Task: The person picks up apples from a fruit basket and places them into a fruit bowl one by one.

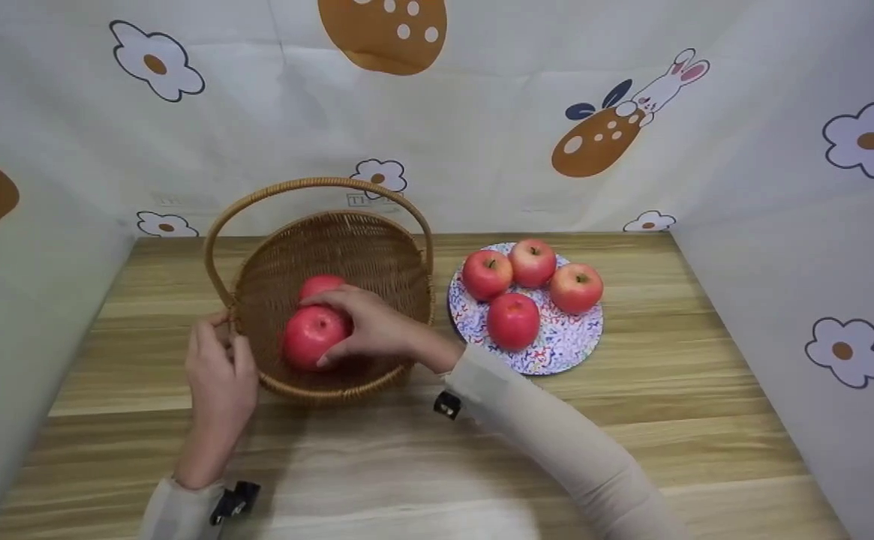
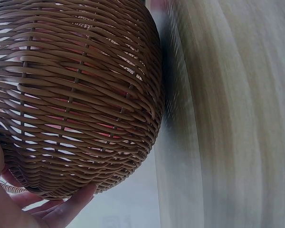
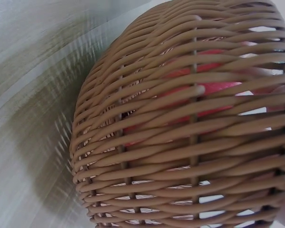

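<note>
A wicker basket [image 1: 339, 236] with an arched handle stands on the wooden table. At its left rim, by the foot of the handle, my left hand [image 1: 220, 367] grips it; in the left wrist view the fingers [image 2: 71, 206] lie against the weave. Inside the basket, my right hand [image 1: 376, 326] holds a red apple [image 1: 310, 339] between thumb and fingers. Behind that apple another red apple [image 1: 322, 286] is partly hidden by the hand. Through the weave in the right wrist view, red patches of the apples [image 3: 213, 88] show, but the fingertips are mostly hidden.
Right of the basket lies a round patterned plate [image 1: 557, 349] bearing several apples [image 1: 513, 321]. The wooden table [image 1: 677, 405] meets a printed cloth wall [image 1: 497, 150] at the back and sides.
</note>
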Motion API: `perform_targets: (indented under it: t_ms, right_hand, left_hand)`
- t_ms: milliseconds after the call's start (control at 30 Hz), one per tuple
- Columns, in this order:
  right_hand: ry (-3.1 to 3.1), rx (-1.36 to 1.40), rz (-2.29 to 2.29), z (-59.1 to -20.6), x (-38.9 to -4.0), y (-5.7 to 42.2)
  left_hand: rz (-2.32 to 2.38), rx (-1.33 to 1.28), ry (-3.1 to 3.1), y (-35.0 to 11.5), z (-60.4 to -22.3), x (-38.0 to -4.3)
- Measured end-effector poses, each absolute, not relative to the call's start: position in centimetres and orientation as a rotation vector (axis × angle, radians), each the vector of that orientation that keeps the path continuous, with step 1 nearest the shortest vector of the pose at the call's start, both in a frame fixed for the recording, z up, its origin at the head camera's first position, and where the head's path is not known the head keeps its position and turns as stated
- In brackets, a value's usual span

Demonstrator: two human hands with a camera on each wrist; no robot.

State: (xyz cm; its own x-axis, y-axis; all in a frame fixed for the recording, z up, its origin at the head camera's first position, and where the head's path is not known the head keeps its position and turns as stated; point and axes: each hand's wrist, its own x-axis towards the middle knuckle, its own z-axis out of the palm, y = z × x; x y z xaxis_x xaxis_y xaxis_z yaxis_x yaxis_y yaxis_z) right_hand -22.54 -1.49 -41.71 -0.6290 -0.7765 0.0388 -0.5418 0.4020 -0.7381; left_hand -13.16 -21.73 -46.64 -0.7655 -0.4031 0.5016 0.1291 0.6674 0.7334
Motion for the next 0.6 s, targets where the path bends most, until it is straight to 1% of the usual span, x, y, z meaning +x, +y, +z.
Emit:
perform_targets:
  t_ms: [200, 600]
  right_hand:
    - [2.359, -1.107, -1.074, -41.2, -21.8, -1.1]
    - [2.381, -1.115, -1.164, -40.2, -21.2, -0.7]
  left_hand:
    - [-1.055, 0.211, -2.224, -21.8, -46.6, -13.2]
    - [-1.073, 0.194, -2.210, -21.9, -46.8, -13.2]
